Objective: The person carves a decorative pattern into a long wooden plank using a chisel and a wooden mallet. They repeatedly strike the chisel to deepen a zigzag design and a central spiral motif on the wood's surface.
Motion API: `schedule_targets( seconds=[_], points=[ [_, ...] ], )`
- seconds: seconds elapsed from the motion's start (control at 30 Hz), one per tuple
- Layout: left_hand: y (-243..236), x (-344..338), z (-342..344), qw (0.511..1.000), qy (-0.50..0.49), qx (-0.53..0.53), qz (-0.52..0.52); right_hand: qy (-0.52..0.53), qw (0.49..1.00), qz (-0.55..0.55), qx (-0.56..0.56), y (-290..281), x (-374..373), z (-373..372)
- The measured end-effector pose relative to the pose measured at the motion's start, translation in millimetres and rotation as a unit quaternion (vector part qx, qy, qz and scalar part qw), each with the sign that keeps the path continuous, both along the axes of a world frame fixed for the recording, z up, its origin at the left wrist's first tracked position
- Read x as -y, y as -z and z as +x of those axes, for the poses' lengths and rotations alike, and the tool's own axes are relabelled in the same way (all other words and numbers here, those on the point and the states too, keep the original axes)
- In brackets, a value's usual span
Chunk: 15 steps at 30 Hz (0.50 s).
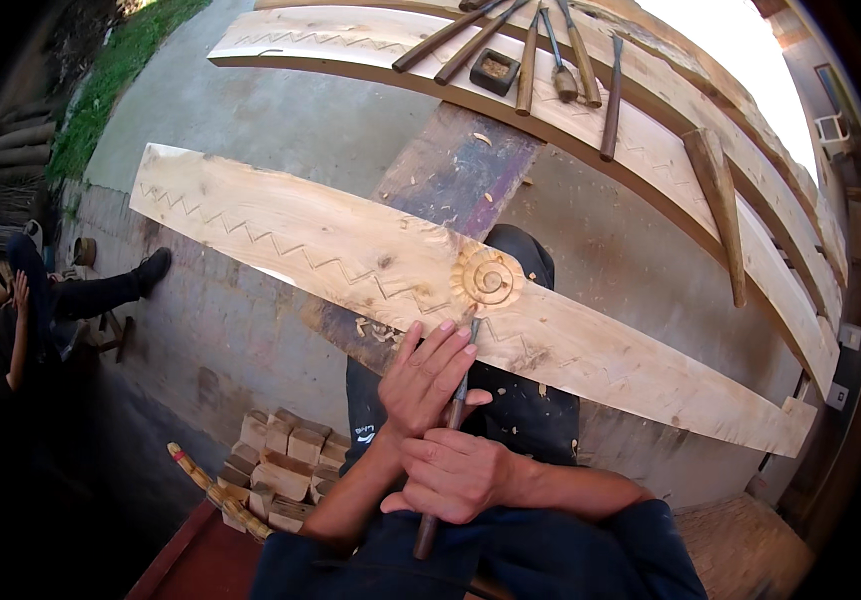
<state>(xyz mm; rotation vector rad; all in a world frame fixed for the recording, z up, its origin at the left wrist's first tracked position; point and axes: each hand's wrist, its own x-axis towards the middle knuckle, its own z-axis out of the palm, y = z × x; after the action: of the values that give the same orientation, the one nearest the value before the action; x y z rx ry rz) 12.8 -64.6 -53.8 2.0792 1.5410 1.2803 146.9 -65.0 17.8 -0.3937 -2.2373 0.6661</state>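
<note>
Rosette: the round carving (490, 278), its far rim close to the board's (300, 225) far edge.
Board: slantwise over the bench (455, 165), broad end well left of the rosette, narrow end well right.
Chisel: the blade and handle (458, 405) lie on the rosette's near side, tip at the wood; too small to tell whether it bites.
Left hand: this hand (420, 385) is near the rosette, at the board's near edge; fingers stretched out, slightly apart at the tips, against the chisel, thumb on its other side.
Right hand: this hand (458, 475) is farther back from the rosette, fingers clamped round the chisel handle.
Zigzag: the cut line (295, 252) runs left from beside the rosette, fainter to its right.
Far gap: floor (240, 120) and bench show between the rosette and the beam (650, 170), the gap narrowing rightward.
Tools: a row (527, 75) on the beam beyond the rosette, handles toward it.
Mallet: a wooden club (715, 200) right of and beyond the rosette, one end over the beam's near edge.
Blocks: a heap (285, 470) left of and nearer than the rosette, beside the left forearm.
</note>
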Motion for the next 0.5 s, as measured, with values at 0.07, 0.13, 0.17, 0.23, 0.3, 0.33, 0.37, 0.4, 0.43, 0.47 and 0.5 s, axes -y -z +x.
schedule_targets(
  seconds=[0.07, 0.13, 0.17, 0.23, 0.3, 0.33, 0.37, 0.4, 0.43, 0.47, 0.5],
  points=[
    [-2.1, -4.3, -1.1, 1.0, 0.007, -0.015, -0.003, 0.004, 1.0, 0.002, 0.003, 2.3, -0.7, -0.7],
    [-4.6, -7.2, -2.8, 1.0, 0.012, -0.02, -0.005, 0.006, 1.0, 0.001, 0.0, 2.1, -1.5, -1.7],
    [-5.4, -8.4, -2.7, 1.0, 0.014, -0.015, -0.006, 0.008, 1.0, -0.002, -0.003, 1.0, -2.6, -1.4],
    [-6.5, -9.4, -4.3, 1.0, 0.017, -0.004, -0.01, 0.011, 1.0, -0.007, -0.008, 0.2, -3.1, -3.3],
    [-6.8, -10.1, -2.8, 1.0, 0.019, 0.012, -0.013, 0.016, 1.0, -0.01, -0.008, 0.4, -2.5, -3.0],
    [-6.5, -9.5, -3.6, 1.0, 0.02, 0.011, -0.013, 0.015, 1.0, -0.011, -0.008, 0.8, -1.6, -3.2],
    [-6.0, -8.7, -4.3, 1.0, 0.022, 0.01, -0.013, 0.014, 1.0, -0.012, -0.008, 1.1, -0.6, -3.3],
    [-5.4, -7.5, -4.2, 1.0, 0.023, 0.01, -0.013, 0.013, 1.0, -0.013, -0.007, 1.4, 0.7, -2.7],
    [-5.1, -6.6, -3.9, 1.0, 0.023, 0.008, -0.013, 0.011, 1.0, -0.019, -0.006, 1.7, 1.7, -1.5],
    [-4.9, -5.8, -3.4, 1.0, 0.023, 0.005, -0.013, 0.01, 1.0, -0.026, -0.005, 1.8, 2.6, 0.0],
    [-5.0, -5.7, -3.0, 1.0, 0.022, 0.002, -0.012, 0.007, 0.999, -0.031, -0.005, 1.8, 3.1, 1.5]
  ],
)
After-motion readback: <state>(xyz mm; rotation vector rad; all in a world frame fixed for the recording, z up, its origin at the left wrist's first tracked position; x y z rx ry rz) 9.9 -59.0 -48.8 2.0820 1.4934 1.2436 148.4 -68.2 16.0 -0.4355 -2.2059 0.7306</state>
